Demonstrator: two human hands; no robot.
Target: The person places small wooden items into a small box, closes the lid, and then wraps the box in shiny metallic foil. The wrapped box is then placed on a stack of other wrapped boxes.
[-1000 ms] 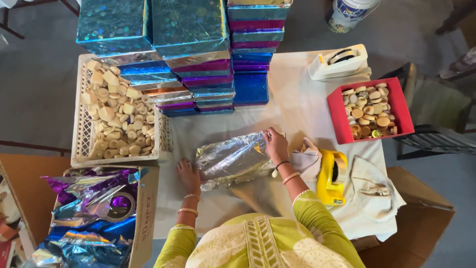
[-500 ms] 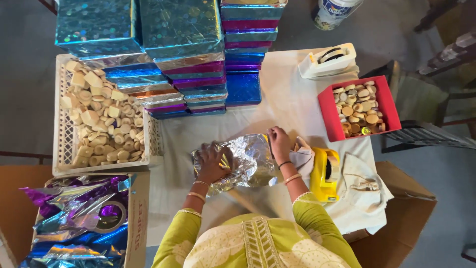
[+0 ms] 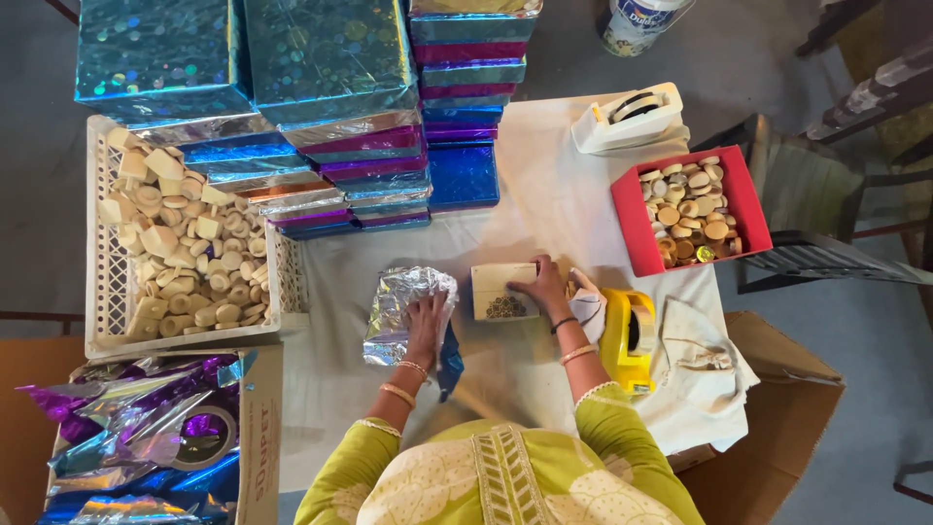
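One crumpled sheet of silver foil (image 3: 406,313) lies on the white cloth, and one small cream wooden box with a dark printed motif (image 3: 503,292) sits beside it. There are two tape dispensers: one yellow (image 3: 627,340), one white (image 3: 630,119). One red square tray (image 3: 750,206) and one white lattice plastic basket (image 3: 97,243) each hold round wooden pieces too many to count. One cardboard carton of shiny wrapping scraps (image 3: 255,437) stands alongside. The stacked foil-wrapped flat boxes (image 3: 321,68) form three piles; their exact number cannot be told. One white paint tub (image 3: 641,21) stands beyond.
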